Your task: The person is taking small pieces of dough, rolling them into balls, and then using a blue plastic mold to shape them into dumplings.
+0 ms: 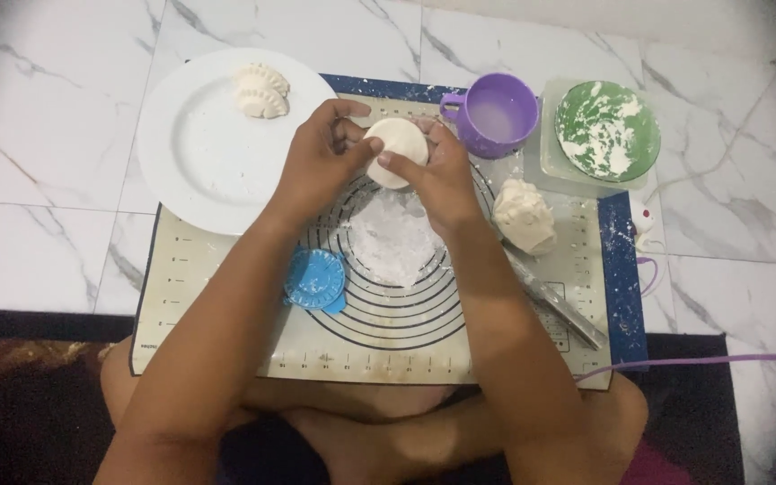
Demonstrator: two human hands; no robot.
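Two folded dumplings (262,91) already lie near the far edge of the white plate (199,162), which overlaps the far left corner of the baking mat (226,332). A lump of dough (524,216) is left toward the mat's right side, so by my reckoning the work is still in its early part: two pieces shaped, one in hand, and a good deal of dough yet unused.

The person holds a round disc of dough (397,151) above the far middle of the mat, over the floured patch (392,242) at the centre of the printed rings. The left hand (316,166) curls around the disc's left edge, fingers bent and closed on it. The right hand (442,175) cups it from the right and beneath, thumb pressed on the face; both hands grip the disc between them.

A blue dumpling press (314,278) lies shut on the mat near the left forearm. A rolling pin (554,301) rests toward the near right corner. A purple cup (496,114) and a green floured dish (607,130) stand at the far right edge.
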